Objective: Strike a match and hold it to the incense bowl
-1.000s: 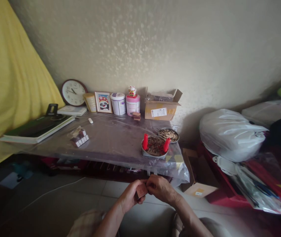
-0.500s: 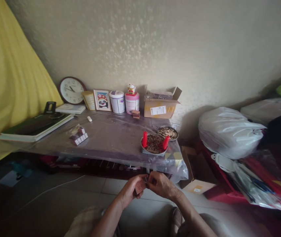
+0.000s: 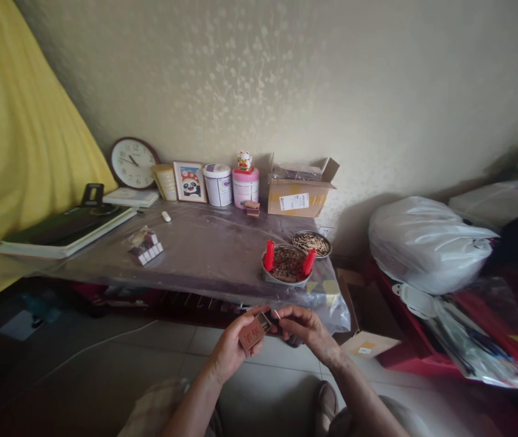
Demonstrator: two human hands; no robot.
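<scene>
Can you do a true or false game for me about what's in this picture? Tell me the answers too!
1. The left hand holds a small box. True.
2. The right hand is holding nothing. False: it pinches a thin pale stick.
3. A cat figurine sits on top of the pink can. True.
4. The two upright sticks in the round tin are blue. False: they are red.
5. The picture frame shows a panda. True.
6. The round clock is to the right of the yellow cup. False: it is to the left.
</scene>
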